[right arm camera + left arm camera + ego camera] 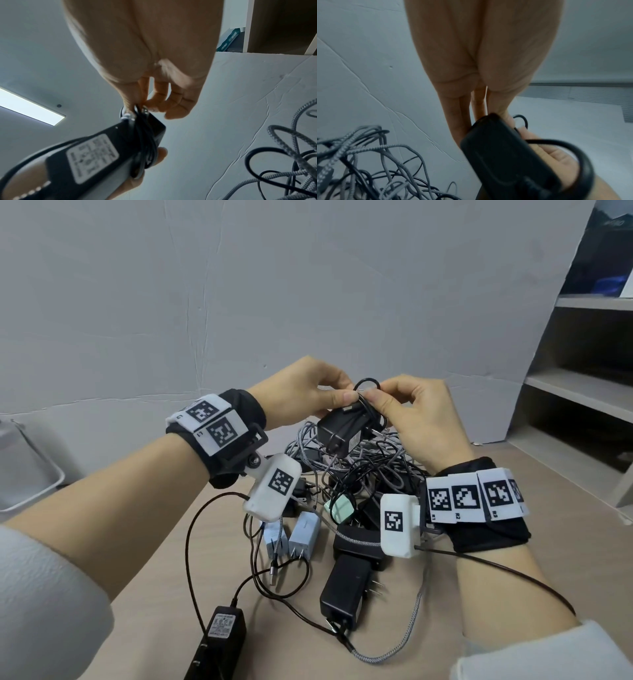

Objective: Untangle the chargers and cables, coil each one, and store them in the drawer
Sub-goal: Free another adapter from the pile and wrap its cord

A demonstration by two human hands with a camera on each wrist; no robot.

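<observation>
Above the tangle I hold a black power adapter (342,424) with its thin black cable (367,383) wound round it. My left hand (318,392) grips the adapter's body (501,159), thumb on top. My right hand (394,402) pinches the cable windings (145,136) at the adapter's end; a small loop sticks up between the two hands. The adapter's white label (92,155) shows in the right wrist view. Below lies a pile of grey braided and black cables (349,467).
On the wooden table (164,594) lie two pale blue plugs (294,535), a mint green plug (340,506), black adapters (347,587) and a black charger (222,635) near the front edge. A white bin (30,467) stands left. Shelves (582,392) stand right.
</observation>
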